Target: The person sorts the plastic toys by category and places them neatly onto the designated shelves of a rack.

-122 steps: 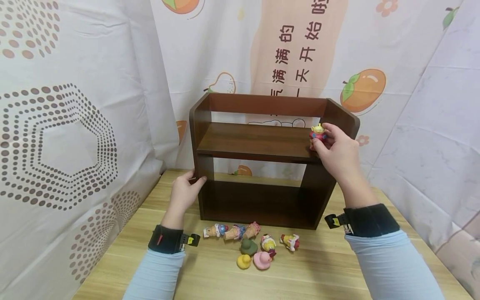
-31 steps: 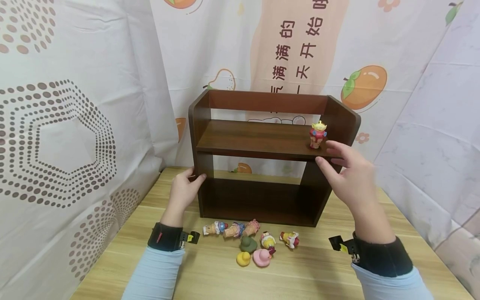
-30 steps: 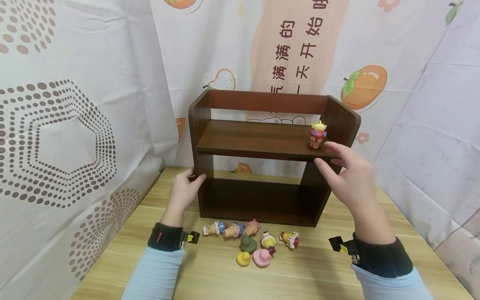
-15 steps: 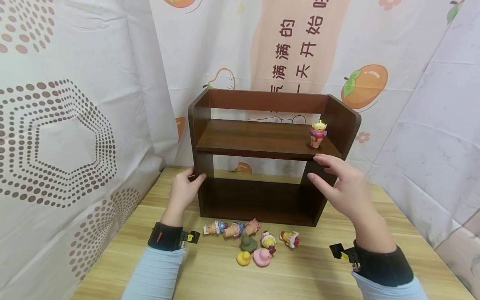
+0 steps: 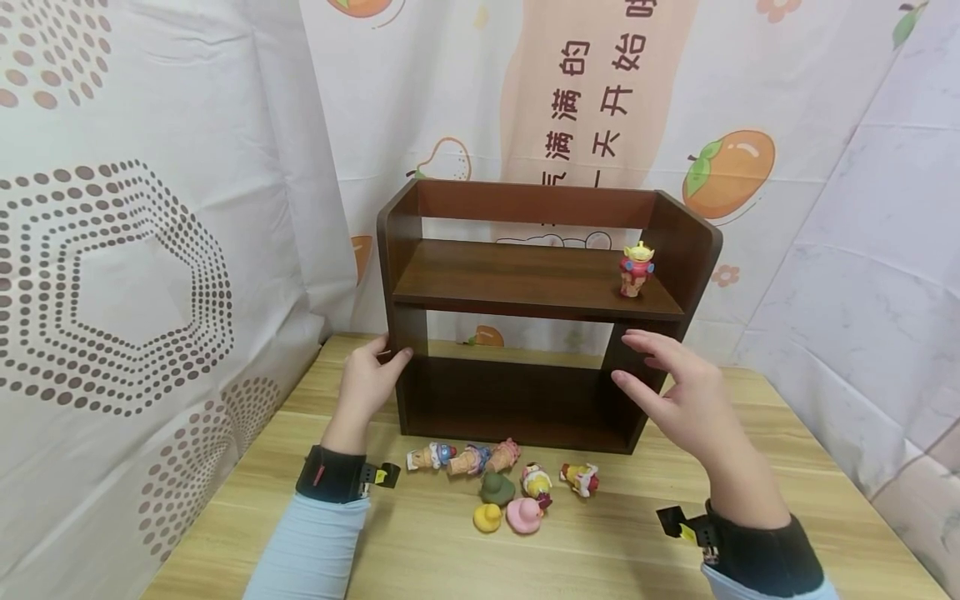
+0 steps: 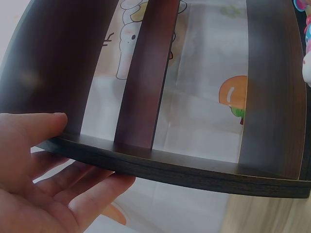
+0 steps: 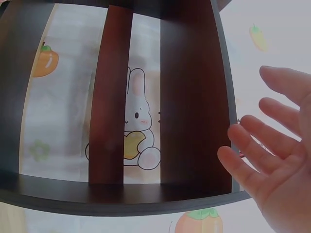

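My left hand (image 5: 367,379) grips the left side panel of a dark brown two-tier wooden shelf (image 5: 517,275). In the left wrist view the thumb (image 6: 48,125) lies on the inner side of the panel, its fingers along the outer side. A small ice-cream-cone figurine (image 5: 634,271) with a yellow three-eyed head and red body stands upright at the right end of the upper tier. Below it, in front of the shelf's right side, my right hand (image 5: 686,396) is held with thumb and fingers spread apart. Nothing is in it, as the right wrist view also shows.
On the wooden table (image 5: 420,550) before the shelf lie three cone figurines (image 5: 468,459), two yellow-and-white figurines (image 5: 581,479), and a green duck (image 5: 497,489), a yellow duck (image 5: 487,517) and a pink duck (image 5: 523,515). Printed curtains (image 5: 150,292) hang at the back and sides.
The right hand let go of the three-eyed figurine on the upper tier, then drew back and down. The left hand stays on the side panel.
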The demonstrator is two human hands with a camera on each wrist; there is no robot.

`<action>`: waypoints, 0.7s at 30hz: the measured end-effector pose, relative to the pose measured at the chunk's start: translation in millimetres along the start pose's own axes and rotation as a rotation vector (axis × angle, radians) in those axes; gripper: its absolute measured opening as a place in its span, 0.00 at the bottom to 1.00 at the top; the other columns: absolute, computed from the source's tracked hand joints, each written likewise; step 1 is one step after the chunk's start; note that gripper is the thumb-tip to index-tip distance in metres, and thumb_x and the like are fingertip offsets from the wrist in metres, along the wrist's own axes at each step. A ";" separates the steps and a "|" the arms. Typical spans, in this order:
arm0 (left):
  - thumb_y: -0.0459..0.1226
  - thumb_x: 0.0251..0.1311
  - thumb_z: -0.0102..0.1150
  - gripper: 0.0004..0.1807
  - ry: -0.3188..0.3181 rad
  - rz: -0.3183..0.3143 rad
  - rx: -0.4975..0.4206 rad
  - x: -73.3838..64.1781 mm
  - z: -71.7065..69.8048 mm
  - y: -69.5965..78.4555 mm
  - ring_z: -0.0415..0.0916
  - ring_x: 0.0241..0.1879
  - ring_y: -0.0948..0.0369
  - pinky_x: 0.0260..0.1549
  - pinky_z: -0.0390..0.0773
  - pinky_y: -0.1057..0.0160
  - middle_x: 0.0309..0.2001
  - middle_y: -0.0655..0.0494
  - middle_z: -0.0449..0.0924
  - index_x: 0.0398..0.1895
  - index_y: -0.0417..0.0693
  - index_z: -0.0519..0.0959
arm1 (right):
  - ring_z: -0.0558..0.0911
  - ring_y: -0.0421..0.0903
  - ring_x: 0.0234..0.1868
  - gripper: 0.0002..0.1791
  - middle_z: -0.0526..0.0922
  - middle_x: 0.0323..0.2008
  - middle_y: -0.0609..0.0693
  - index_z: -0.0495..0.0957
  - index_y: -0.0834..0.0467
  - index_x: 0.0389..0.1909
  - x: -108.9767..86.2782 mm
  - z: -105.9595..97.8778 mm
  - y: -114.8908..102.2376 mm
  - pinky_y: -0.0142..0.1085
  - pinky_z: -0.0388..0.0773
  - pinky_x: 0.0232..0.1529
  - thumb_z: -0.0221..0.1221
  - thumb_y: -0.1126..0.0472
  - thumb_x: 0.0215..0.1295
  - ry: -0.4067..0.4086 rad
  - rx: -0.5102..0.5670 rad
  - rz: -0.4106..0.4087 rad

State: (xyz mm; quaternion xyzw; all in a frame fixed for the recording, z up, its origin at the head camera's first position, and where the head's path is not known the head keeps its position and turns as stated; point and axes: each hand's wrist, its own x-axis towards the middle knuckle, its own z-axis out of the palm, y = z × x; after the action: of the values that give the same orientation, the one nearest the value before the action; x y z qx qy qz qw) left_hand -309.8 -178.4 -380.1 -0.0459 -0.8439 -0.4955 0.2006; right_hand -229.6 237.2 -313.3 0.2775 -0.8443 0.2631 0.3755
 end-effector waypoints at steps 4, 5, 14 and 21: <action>0.43 0.68 0.63 0.25 -0.001 -0.001 -0.004 0.0 0.3 0.2 0.81 0.56 0.46 0.50 0.82 0.48 0.58 0.40 0.81 0.65 0.39 0.78 | 0.84 0.50 0.50 0.31 0.84 0.55 0.54 0.82 0.61 0.57 -7.4 2.6 2.1 0.17 0.71 0.50 0.77 0.68 0.49 -0.032 -0.007 0.013; 0.43 0.68 0.63 0.26 -0.002 -0.002 -0.004 0.1 0.2 0.3 0.81 0.56 0.46 0.50 0.82 0.48 0.58 0.40 0.81 0.65 0.39 0.78 | 0.84 0.50 0.50 0.30 0.84 0.55 0.53 0.82 0.61 0.57 -9.2 3.3 2.4 0.17 0.72 0.49 0.77 0.68 0.50 -0.040 -0.006 0.020; 0.43 0.68 0.63 0.27 0.000 -0.001 -0.006 0.4 -0.1 0.2 0.81 0.55 0.46 0.49 0.82 0.47 0.59 0.39 0.80 0.66 0.38 0.77 | 0.84 0.49 0.49 0.28 0.84 0.55 0.51 0.82 0.59 0.57 -23.4 10.2 7.2 0.20 0.75 0.43 0.76 0.66 0.53 -0.120 0.026 0.063; 0.44 0.68 0.63 0.28 -0.002 -0.012 -0.008 0.4 -0.5 -0.2 0.80 0.56 0.46 0.50 0.82 0.47 0.60 0.39 0.80 0.66 0.39 0.77 | 0.84 0.50 0.51 0.26 0.85 0.53 0.52 0.82 0.58 0.57 -33.7 13.4 15.0 0.21 0.75 0.50 0.75 0.64 0.57 -0.183 0.060 0.096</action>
State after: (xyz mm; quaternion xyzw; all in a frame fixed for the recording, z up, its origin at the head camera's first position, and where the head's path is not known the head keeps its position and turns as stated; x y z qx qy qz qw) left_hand -310.1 -179.0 -379.9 -0.0420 -0.8425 -0.4999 0.1965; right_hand -227.2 248.1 -350.9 0.2709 -0.8791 0.2796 0.2751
